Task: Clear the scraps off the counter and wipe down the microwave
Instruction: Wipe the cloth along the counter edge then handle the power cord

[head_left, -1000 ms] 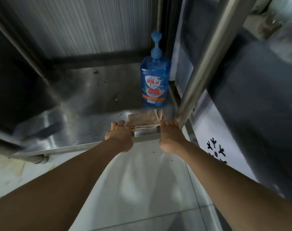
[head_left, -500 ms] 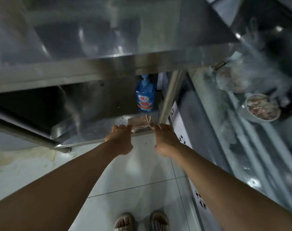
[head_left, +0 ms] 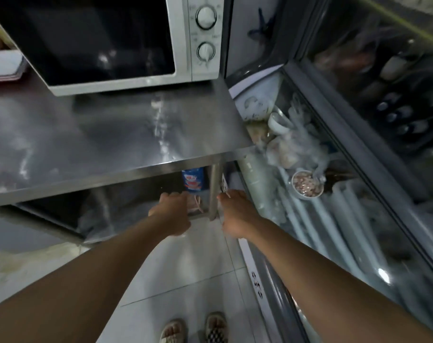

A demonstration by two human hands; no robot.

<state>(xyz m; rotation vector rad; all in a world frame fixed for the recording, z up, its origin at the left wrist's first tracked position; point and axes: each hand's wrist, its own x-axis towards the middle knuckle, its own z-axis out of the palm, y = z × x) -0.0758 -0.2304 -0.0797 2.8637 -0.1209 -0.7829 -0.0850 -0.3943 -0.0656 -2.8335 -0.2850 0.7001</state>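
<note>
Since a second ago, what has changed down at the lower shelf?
Mostly the view: the head has lifted, so the microwave and steel counter now show above the shelf. The left hand still rests at the lower shelf edge by the pinkish cloth; the right hand now lies just right of the table leg, its grip unclear. Cloth and blue soap bottle have not moved.

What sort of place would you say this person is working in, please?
Most likely a commercial or shop kitchen: a stainless steel counter carries a white microwave, and a glass-topped chest freezer beside it holds frosted food and bowls.
</note>
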